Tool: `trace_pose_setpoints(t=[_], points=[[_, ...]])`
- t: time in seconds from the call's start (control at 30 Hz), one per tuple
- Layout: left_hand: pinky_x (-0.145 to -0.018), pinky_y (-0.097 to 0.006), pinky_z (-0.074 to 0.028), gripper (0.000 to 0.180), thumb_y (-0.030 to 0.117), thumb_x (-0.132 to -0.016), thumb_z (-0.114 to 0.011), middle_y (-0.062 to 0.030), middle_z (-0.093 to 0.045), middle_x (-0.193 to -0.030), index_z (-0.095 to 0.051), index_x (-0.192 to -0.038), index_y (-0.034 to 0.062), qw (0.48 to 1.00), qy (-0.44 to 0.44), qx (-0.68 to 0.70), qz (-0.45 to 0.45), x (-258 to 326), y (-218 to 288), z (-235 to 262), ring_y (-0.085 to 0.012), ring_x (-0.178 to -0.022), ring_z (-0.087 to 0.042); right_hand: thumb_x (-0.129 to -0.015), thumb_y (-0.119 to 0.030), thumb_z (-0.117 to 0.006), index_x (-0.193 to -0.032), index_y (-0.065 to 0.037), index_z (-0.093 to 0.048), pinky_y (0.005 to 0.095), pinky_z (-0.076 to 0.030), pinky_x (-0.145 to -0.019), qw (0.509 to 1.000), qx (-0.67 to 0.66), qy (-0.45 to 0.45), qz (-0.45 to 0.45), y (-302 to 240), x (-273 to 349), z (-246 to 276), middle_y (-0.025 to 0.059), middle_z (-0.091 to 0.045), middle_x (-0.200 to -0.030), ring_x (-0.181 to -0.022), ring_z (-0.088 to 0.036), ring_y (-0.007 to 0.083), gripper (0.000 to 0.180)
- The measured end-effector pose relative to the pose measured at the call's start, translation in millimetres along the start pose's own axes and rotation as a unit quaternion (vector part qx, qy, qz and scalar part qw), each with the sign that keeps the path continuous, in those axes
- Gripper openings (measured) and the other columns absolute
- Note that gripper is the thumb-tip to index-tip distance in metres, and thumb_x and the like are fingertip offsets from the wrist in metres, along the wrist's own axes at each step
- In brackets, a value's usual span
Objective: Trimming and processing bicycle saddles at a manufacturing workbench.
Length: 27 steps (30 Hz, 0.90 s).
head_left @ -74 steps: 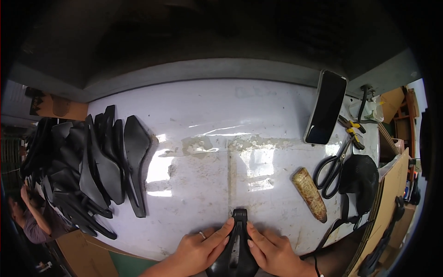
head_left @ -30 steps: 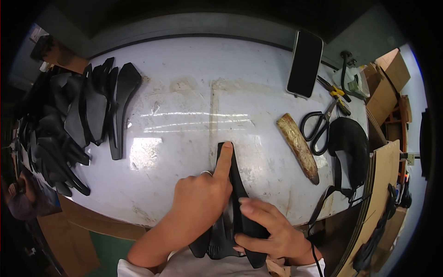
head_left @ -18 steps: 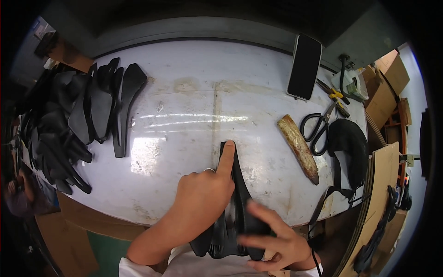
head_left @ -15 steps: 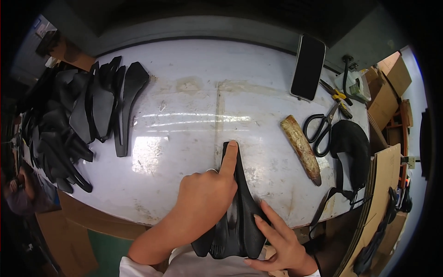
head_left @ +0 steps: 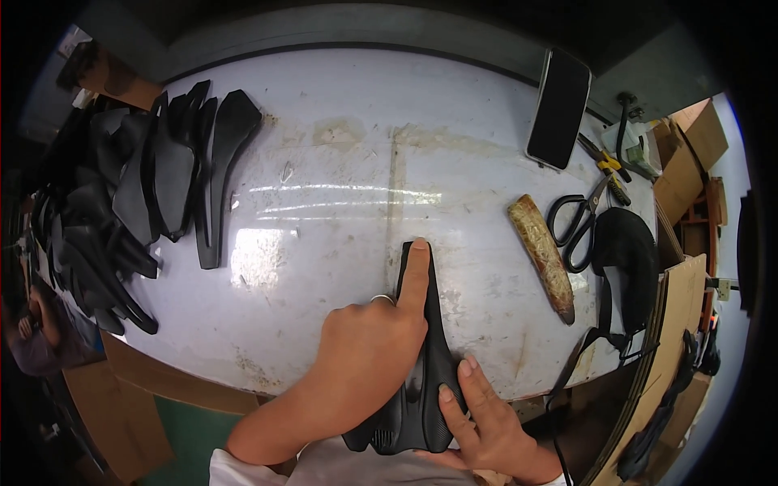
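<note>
A black bicycle saddle (head_left: 438,360) with a carbon-like texture lies in front of me, its narrow nose pointing away over the table and its wide rear near my body. My left hand (head_left: 369,348) reaches across it. The index finger is stretched along the nose to its tip, while the other fingers are curled at the saddle's left side, partly hidden. At the rear right edge my right hand (head_left: 494,421) grips the saddle, fingers against its side and thumb partly hidden beneath.
Several black saddle pieces (head_left: 174,186) are piled at the left of the white table (head_left: 324,178). To the right lie a brown wrapped stick (head_left: 541,259), scissors (head_left: 579,231), yellow-handled pliers (head_left: 606,166), a phone (head_left: 559,109) and a black face mask (head_left: 628,259). Cardboard (head_left: 673,324) stands beyond the right edge.
The view has shifted slightly, so the table things sit a little differently. The right hand's fingers have slid a little along the saddle's side, with the thumb now more hidden.
</note>
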<state>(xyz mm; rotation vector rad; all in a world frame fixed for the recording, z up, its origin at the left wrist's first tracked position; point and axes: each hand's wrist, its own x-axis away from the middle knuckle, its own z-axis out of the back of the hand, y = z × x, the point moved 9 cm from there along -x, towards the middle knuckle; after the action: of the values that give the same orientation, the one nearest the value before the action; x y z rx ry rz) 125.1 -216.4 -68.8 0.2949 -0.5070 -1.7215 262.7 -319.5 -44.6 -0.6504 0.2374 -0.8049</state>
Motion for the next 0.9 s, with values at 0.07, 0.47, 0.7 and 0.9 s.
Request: trace_pose_setpoints(t=[0.07,0.47,0.7,0.9], points=[[-0.043,-0.041,-0.048,0.067,0.009,-0.087,-0.067,-0.0117,-0.057,-0.049,-0.045,-0.15,0.0014,1.0,0.0,-0.004,0.002,0.1,-2.8,1.8,-0.0287,-0.039,-0.056,-0.096,-0.049,-0.066,-0.135,0.013,-0.053,0.0527,-0.053,-0.099,0.991,0.106,-0.057,0.063,-4.6,5.5,-14.0,0.0482,-0.042,-0.14,-0.128,-0.052,0.0604,0.074],[-0.099,-0.039,-0.052,0.073,0.01,-0.085,-0.075,-0.0299,-0.066,-0.126,-0.044,-0.147,-0.0131,0.632,-0.284,0.715,0.097,81.5,-39.6,-12.6,-0.0279,-0.111,-0.07,-0.095,-0.052,-0.063,-0.134,0.007,-0.058,0.0415,-0.06,-0.089,0.993,0.085,0.009,0.078,3.8,5.2,-9.3,0.0409,-0.049,-0.141,-0.13,-0.055,0.0523,0.071],[-0.104,-0.047,-0.049,0.059,0.021,-0.072,-0.083,-0.0275,-0.056,-0.13,-0.07,-0.129,0.0176,0.996,-0.064,-0.004,-0.063,87.1,11.9,51.6,-0.048,-0.125,-0.056,-0.088,-0.048,-0.071,-0.133,0.006,-0.06,0.0429,-0.059,-0.091,0.996,0.055,0.021,0.067,6.0,1.2,-8.8,0.0416,-0.048,-0.141,-0.131,-0.054,0.0534,0.071],[-0.107,-0.047,-0.046,0.027,0.012,-0.078,-0.073,-0.0202,-0.05,-0.144,-0.071,-0.105,0.0155,0.949,-0.148,0.146,-0.239,81.4,31.7,31.2,-0.045,-0.14,-0.042,-0.089,-0.048,-0.069,-0.133,0.007,-0.06,0.0437,-0.058,-0.092,0.995,0.057,0.053,0.071,8.6,1.5,-5.8,0.0416,-0.047,-0.142,-0.13,-0.054,0.0535,0.071]])
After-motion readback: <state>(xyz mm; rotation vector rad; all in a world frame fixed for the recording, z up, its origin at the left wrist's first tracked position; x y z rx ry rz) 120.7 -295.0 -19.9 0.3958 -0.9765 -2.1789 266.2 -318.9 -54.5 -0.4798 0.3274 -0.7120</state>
